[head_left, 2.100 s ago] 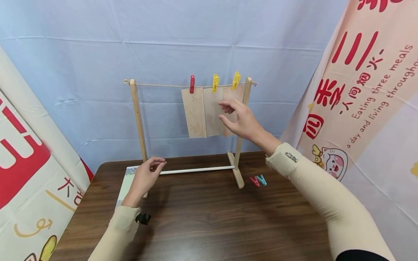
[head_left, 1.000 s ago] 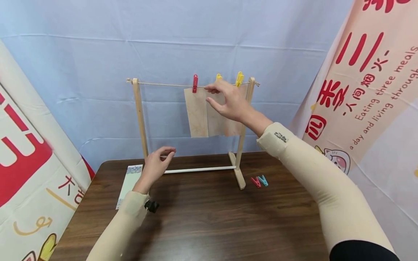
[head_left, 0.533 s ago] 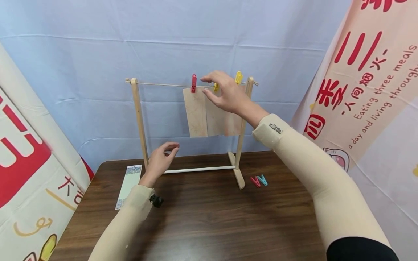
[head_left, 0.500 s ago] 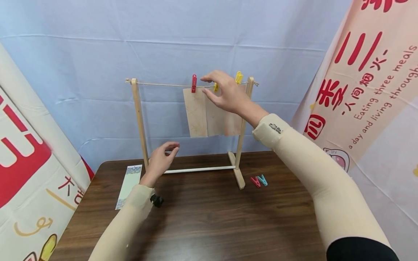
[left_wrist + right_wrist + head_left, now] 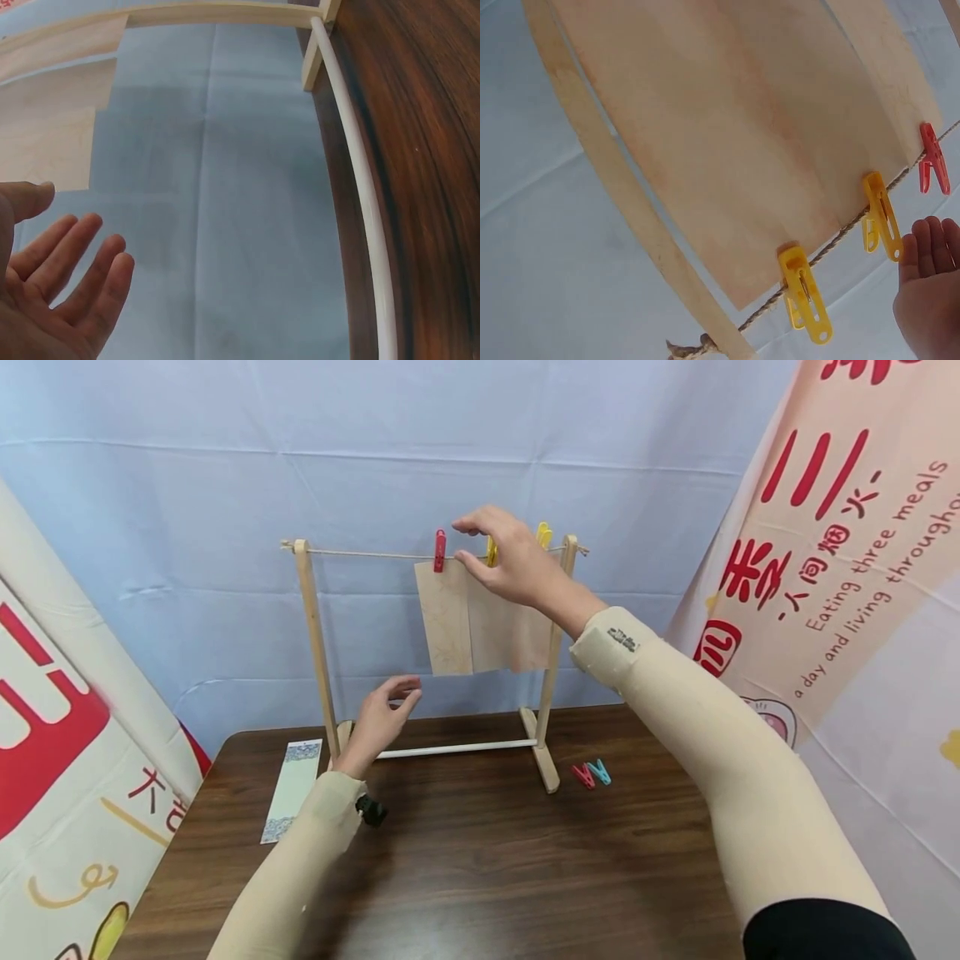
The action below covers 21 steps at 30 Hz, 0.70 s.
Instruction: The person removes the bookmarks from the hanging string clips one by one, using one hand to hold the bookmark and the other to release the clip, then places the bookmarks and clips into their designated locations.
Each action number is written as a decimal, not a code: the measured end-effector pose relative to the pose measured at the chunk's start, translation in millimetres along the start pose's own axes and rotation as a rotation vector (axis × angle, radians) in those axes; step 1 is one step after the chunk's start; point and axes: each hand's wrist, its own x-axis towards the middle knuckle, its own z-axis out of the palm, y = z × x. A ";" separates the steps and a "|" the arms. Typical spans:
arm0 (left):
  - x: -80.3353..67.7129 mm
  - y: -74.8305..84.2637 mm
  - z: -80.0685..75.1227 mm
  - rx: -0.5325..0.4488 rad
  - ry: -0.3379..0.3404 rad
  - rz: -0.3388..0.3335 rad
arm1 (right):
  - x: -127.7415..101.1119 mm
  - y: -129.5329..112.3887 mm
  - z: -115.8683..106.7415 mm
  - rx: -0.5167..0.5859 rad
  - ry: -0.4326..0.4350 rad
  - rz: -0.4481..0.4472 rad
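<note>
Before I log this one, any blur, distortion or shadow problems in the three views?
Head view: even light, sharp, wide-angle bowing at the edges; soft arm shadows on the table. Left wrist view: the white rod curves strongly and the wood grain is smeared. Right wrist view: the string and post bow, while the yellow pegs stay crisp.

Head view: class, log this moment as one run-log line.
right hand: at middle yellow clothespin on string | left hand: open, below cards | wooden rack: three cards hung
</note>
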 end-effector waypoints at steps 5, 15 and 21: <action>7.8 3.2 4.5 -0.048 -0.039 -0.024 | 6.3 -2.3 0.2 0.017 -0.027 0.059; 18.5 8.1 14.5 -0.098 -0.086 -0.062 | 18.0 -2.5 0.6 -0.034 -0.115 0.124; 18.8 8.7 17.0 -0.107 -0.096 -0.074 | 22.1 -3.8 3.1 -0.037 -0.164 0.165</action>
